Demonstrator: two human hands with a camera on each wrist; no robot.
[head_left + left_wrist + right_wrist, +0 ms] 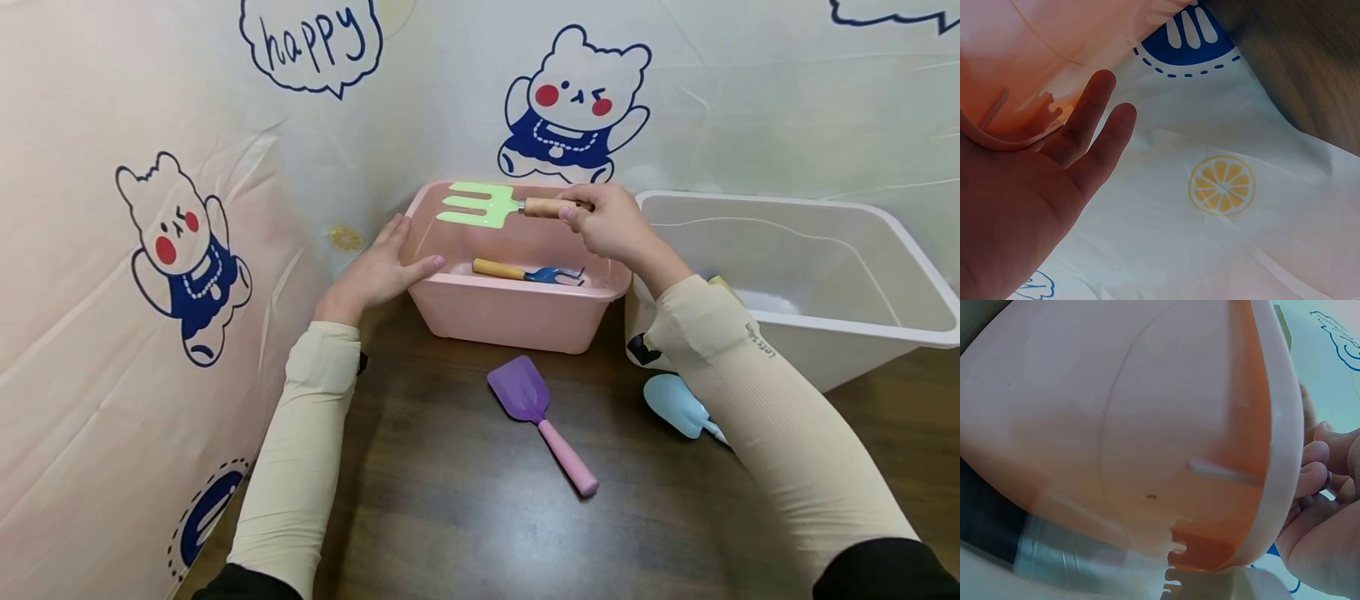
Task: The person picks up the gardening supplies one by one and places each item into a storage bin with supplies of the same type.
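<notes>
My right hand (611,221) grips the wooden handle of a light green garden fork (480,205), with several tines pointing left. The fork is over the pink bin (517,312). My left hand (378,271) rests at the bin's left rim, thumb across the front corner; in the left wrist view two straight fingers (1088,119) extend beside its outer wall. Inside the bin lies a small hand cultivator (517,272) with a yellow handle and blue metal head. In the right wrist view the bin's wall hides the fork's head, and my right hand (1329,500) shows curled beyond the rim.
A purple spatula-shaped shovel (540,417) with a pink handle lies on the dark wooden table (435,500). A light blue scoop (678,406) is partly hidden by my right forearm. The larger white bin (810,217) stands at right. Behind hangs a printed sheet (442,92).
</notes>
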